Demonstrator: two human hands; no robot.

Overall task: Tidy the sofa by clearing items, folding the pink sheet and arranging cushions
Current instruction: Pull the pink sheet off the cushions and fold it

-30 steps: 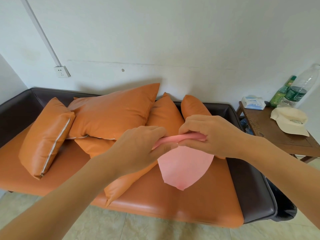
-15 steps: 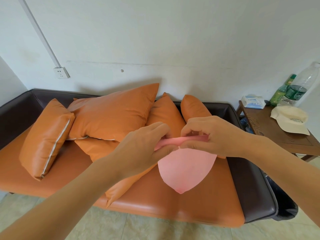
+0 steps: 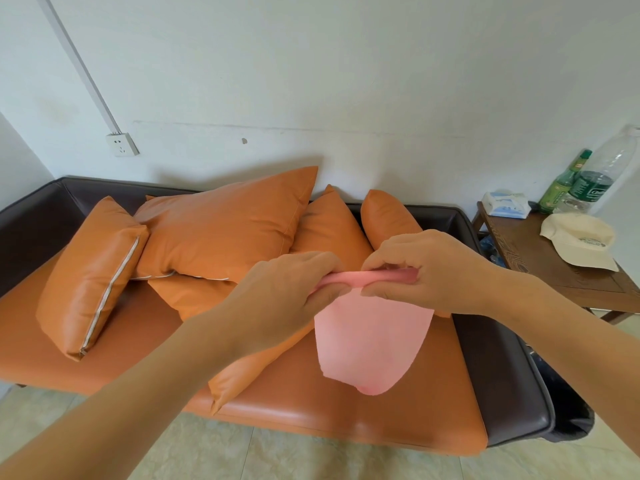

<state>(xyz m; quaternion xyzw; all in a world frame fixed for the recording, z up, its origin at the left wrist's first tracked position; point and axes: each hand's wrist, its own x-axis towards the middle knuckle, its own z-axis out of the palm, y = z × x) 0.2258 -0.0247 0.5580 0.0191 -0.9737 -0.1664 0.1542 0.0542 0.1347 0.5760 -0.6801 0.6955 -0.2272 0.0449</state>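
The pink sheet [image 3: 370, 341] hangs folded in the air over the right half of the orange sofa seat [image 3: 329, 400]. My left hand [image 3: 277, 299] pinches its top edge on the left, and my right hand [image 3: 426, 268] pinches the same edge on the right, so the edge is bunched into a roll between them. Several orange cushions lie in a loose heap behind: a small one [image 3: 90, 271] at the left, a large one [image 3: 225, 223] on top, and others partly hidden by my hands.
The sofa has a dark brown frame [image 3: 502, 375]. A wooden side table [image 3: 554, 268] stands to its right with a cream cap [image 3: 578, 240], a tissue pack [image 3: 507, 204], a green bottle [image 3: 562, 183] and a clear bottle [image 3: 606, 168]. A wall socket [image 3: 121, 144] sits above the sofa's left end.
Both hands have shifted slightly along the sheet's top edge, and the hanging part has swung and dropped a little lower. The cushions have not moved.
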